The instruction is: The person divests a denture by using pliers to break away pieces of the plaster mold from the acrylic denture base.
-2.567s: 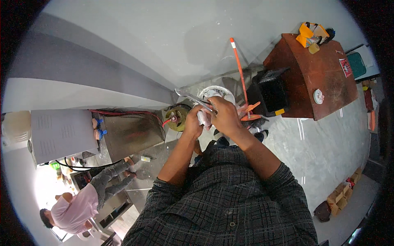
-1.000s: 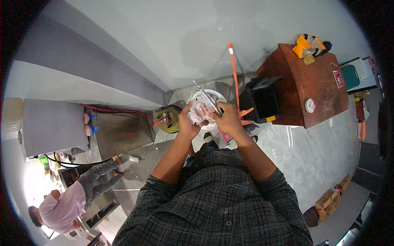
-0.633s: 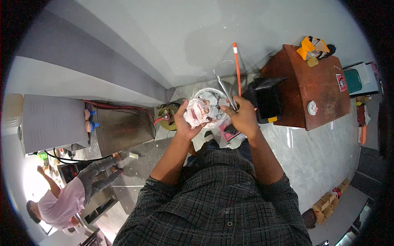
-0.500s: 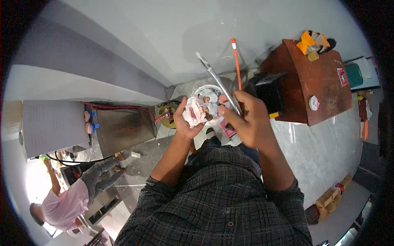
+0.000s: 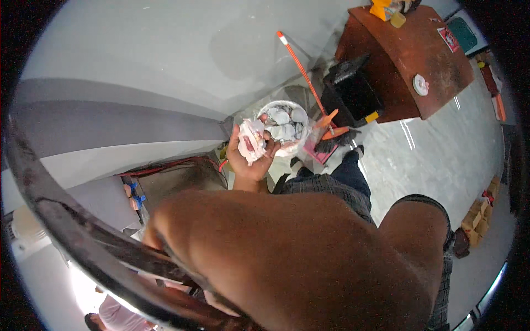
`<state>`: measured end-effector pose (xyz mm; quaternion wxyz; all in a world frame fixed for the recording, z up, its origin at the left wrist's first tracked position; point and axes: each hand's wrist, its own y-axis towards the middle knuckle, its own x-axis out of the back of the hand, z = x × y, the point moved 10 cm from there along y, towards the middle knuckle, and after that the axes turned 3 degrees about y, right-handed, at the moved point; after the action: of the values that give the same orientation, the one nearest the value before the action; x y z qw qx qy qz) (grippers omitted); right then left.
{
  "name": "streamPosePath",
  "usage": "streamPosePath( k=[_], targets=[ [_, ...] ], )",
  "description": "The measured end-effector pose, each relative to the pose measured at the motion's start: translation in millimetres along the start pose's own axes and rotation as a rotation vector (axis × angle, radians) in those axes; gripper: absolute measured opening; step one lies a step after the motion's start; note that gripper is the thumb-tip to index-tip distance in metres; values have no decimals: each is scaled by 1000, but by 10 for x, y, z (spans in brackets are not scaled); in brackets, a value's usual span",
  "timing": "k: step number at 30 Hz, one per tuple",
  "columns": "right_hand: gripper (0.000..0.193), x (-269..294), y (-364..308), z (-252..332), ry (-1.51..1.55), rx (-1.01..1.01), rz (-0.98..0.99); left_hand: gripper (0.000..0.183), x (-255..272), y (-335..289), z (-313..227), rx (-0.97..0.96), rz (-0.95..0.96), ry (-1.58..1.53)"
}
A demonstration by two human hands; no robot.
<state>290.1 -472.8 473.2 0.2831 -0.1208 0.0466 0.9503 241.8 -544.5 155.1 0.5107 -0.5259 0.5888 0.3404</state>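
Fingers of my left hand (image 5: 249,160) curl round a crumpled pink-and-white wad of paper (image 5: 251,142) — just left of the white bin of scraps (image 5: 287,124) — while my right forearm (image 5: 287,259) blocks the near view, its hand's grip hidden.

Crumpled white-and-pink wrapper (image 5: 251,142) gripped in the left hand (image 5: 248,157), centre of the frame, just left of a white bucket (image 5: 284,128) filled with pale round pieces. Red-and-white rectangular label (image 5: 448,39) lying flat near the upper right corner of the brown surface (image 5: 403,60). Small round white disc with pink markings (image 5: 421,84) lower on the same surface, upper right. Brown cardboard boxes (image 5: 476,220) stacked on the floor at the right edge. Teal flat pack (image 5: 462,33) beyond the surface, top right.
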Motion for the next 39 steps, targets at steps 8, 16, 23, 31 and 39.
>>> streamPosePath(
  k=[8,16,23,31,39],
  targets=[
    [31,-125,-33,-34,47,-72,32,49,124,-15,62,-23,-161,-48],
    [36,-51,-32,-159,101,-164,-19,44,105,-25,112,60,-268,-111],
    [41,701,-260,-761,183,-301,-319,48,-23,-128,-11,-49,-324,-138],
    [35,1694,-1007,-2022,274,-479,-681,46,-396,-156,75,89,-47,-180],
    [43,1665,-1286,-2328,407,-539,-714,49,-769,-194,221,184,32,-349]
  ],
)
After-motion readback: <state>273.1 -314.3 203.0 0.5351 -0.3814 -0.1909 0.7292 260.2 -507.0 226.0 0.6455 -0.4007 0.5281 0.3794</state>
